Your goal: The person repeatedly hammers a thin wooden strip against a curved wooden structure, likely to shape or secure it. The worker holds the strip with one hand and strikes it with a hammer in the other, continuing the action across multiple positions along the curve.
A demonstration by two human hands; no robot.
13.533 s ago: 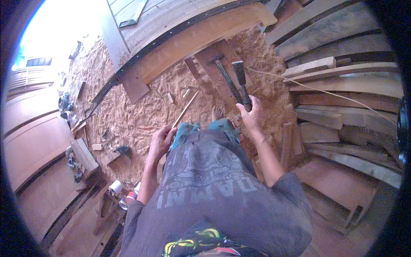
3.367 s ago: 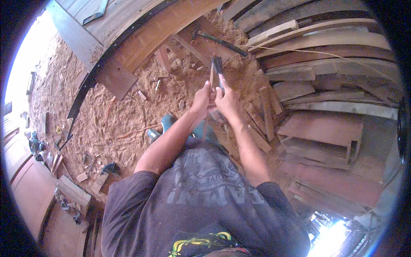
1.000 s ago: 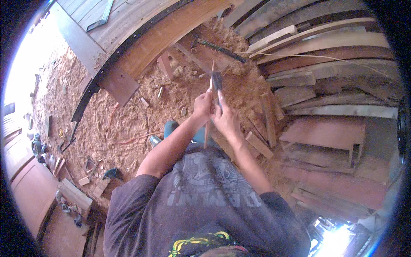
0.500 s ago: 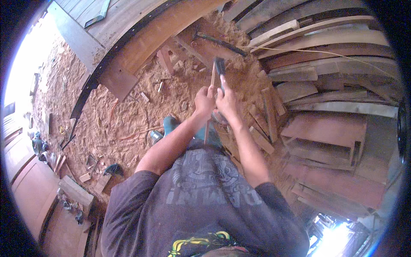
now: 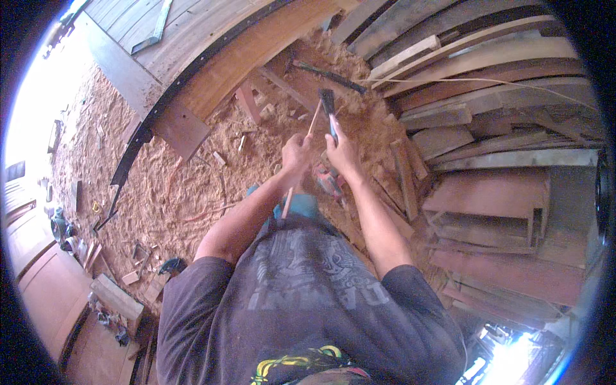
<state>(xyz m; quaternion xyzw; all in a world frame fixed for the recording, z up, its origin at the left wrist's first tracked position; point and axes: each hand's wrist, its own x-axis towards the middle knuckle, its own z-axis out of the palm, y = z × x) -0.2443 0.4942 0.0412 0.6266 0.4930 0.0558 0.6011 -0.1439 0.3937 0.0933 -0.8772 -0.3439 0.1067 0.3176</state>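
A thin wooden stick (image 5: 315, 119) slants up and away from me, with my left hand (image 5: 296, 154) closed around its middle. Its lower end reaches back toward my shirt. My right hand (image 5: 342, 154) grips the pale blue handle of a hatchet-like tool (image 5: 326, 100) with a broad dark head. That head is at the far tip of the stick; whether the two touch I cannot tell. Under my hands, on the sawdust, lies a red and grey power tool (image 5: 329, 182), partly hidden by my right forearm.
Sawdust (image 5: 199, 173) with wood scraps covers the floor. A curved wooden piece with a dark edge (image 5: 212, 77) spans the upper left, near a square (image 5: 154, 29). Stacked planks (image 5: 507, 70) rise at the right. A dark bar (image 5: 330, 76) lies ahead.
My left hand has moved a little left and nearer me, tilting the stick more. The hands are farther apart, and the red power tool shows more between my forearms.
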